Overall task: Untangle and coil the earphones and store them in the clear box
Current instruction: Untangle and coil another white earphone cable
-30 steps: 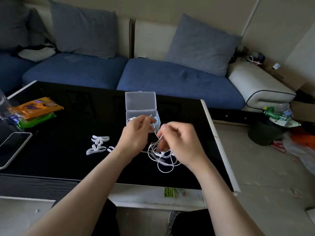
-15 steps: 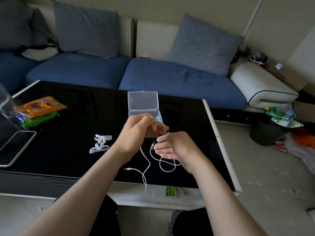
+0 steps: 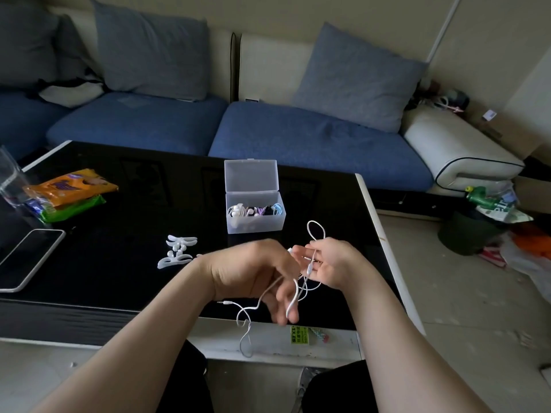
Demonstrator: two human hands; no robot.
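Loosely, thin white earphones point(image 3: 315, 231) loop from right hand point(image 3: 332, 263) across left hand point(image 3: 253, 271).

White earphones point(image 3: 310, 268) between left hand point(image 3: 253, 269), right hand point(image 3: 335, 263)

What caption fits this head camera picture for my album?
Left hand and right hand hold a tangled white earphone cable over the black table, near the open clear box.
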